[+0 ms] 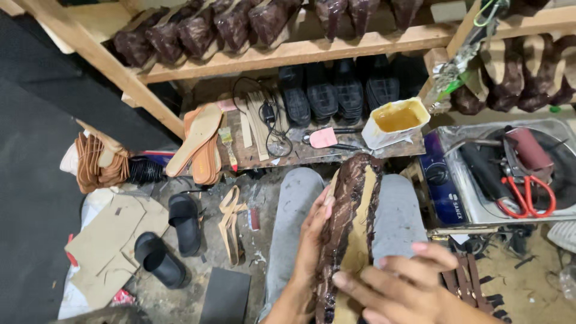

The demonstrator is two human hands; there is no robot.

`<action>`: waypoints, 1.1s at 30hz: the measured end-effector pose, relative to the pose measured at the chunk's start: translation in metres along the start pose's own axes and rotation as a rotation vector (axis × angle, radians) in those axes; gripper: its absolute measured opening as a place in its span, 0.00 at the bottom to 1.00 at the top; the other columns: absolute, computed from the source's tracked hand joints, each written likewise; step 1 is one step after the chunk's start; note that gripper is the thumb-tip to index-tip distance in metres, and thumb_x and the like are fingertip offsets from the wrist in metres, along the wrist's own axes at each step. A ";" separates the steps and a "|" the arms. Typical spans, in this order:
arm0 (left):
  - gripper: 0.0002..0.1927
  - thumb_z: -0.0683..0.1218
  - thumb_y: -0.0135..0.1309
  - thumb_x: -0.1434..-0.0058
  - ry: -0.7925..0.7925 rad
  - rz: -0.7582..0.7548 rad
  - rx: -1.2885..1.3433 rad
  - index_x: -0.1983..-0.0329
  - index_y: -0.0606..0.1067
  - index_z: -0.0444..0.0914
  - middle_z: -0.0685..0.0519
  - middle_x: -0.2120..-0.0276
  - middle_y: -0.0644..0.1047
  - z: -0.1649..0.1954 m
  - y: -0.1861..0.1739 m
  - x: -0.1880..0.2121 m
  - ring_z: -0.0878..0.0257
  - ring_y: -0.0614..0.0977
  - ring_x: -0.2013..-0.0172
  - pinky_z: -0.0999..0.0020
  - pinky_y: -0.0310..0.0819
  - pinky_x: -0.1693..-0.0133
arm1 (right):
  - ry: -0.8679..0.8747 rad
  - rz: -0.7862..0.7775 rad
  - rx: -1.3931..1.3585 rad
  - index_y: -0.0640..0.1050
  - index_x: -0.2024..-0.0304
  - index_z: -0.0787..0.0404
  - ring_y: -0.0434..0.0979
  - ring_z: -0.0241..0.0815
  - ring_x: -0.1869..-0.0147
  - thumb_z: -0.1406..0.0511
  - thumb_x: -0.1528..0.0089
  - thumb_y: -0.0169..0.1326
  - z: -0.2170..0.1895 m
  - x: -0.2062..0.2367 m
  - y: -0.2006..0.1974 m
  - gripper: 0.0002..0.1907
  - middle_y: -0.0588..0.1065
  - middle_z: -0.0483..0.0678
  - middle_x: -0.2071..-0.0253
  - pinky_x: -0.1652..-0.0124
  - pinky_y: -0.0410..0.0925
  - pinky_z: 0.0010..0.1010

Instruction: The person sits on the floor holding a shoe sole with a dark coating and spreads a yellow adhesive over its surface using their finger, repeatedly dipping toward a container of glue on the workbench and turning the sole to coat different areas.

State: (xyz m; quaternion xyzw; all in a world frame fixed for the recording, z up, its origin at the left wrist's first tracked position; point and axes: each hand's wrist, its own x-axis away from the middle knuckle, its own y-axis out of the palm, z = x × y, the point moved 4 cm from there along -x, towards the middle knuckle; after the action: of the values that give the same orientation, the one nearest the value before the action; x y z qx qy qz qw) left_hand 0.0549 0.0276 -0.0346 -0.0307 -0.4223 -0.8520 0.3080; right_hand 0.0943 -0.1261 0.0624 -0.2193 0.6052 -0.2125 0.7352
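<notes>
While the shoe (351, 222) lies sole-up along the lap, between the grey knees, the left hand (312, 240) cups its dark upper from the side, fingers pressed together along the edge. The tan insole (360, 240) shows through the middle, with the dark material folded over its rim. The right hand (402, 279) lies flat across the heel end, fingers spread and pressing down. To do this well, I judge, the left should keep the upper pulled taut over the rim while the right smooths it outward from the middle, leaving no wrinkles. The glue tub (396, 120) stands on the bench beyond; the red scissors (528, 195) lie to the right.
</notes>
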 end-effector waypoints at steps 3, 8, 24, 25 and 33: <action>0.29 0.50 0.50 0.35 0.037 -0.066 0.027 0.31 0.67 0.37 0.50 0.41 0.77 -0.001 0.003 0.002 0.63 0.79 0.45 0.67 0.73 0.43 | 0.337 -0.105 -0.072 0.84 0.51 0.45 0.64 0.46 0.50 0.58 0.39 0.47 0.011 0.002 0.000 0.19 0.70 0.41 0.61 0.40 0.52 0.49; 0.26 0.57 0.50 0.32 -0.163 0.013 0.156 0.33 0.69 0.43 0.50 0.49 0.78 -0.002 -0.001 0.024 0.62 0.81 0.55 0.65 0.78 0.53 | 0.099 -0.056 -0.163 0.83 0.54 0.45 0.63 0.43 0.52 0.49 0.36 0.44 0.000 -0.010 -0.008 0.20 0.71 0.36 0.61 0.43 0.50 0.48; 0.35 0.64 0.49 0.33 -0.372 -0.297 0.691 0.36 0.70 0.32 0.39 0.48 0.77 0.012 0.010 0.048 0.45 0.80 0.51 0.58 0.77 0.51 | 0.645 -0.608 0.282 0.86 0.64 0.57 0.64 0.56 0.46 0.45 0.34 0.52 0.253 0.058 0.137 0.25 0.74 0.56 0.54 0.48 0.54 0.52; 0.35 0.64 0.49 0.34 -0.390 -0.263 0.700 0.36 0.71 0.33 0.39 0.48 0.78 0.013 0.009 0.049 0.46 0.80 0.52 0.59 0.77 0.51 | 0.599 -0.691 0.336 0.87 0.68 0.57 0.64 0.55 0.46 0.42 0.35 0.52 0.253 0.058 0.139 0.29 0.74 0.56 0.55 0.48 0.53 0.51; 0.28 0.61 0.46 0.36 -0.226 -0.100 0.562 0.41 0.72 0.39 0.45 0.51 0.79 0.021 0.013 0.035 0.53 0.81 0.56 0.55 0.81 0.53 | 0.813 -0.267 -0.066 0.83 0.67 0.64 0.66 0.50 0.48 0.50 0.28 0.43 0.196 0.015 0.077 0.29 0.73 0.50 0.61 0.43 0.57 0.44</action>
State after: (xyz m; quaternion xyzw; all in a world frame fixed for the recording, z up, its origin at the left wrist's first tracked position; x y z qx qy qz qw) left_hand 0.0294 0.0191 -0.0010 -0.0181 -0.6741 -0.7071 0.2131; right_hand 0.2936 -0.0593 0.0395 -0.2172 0.8185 -0.3554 0.3956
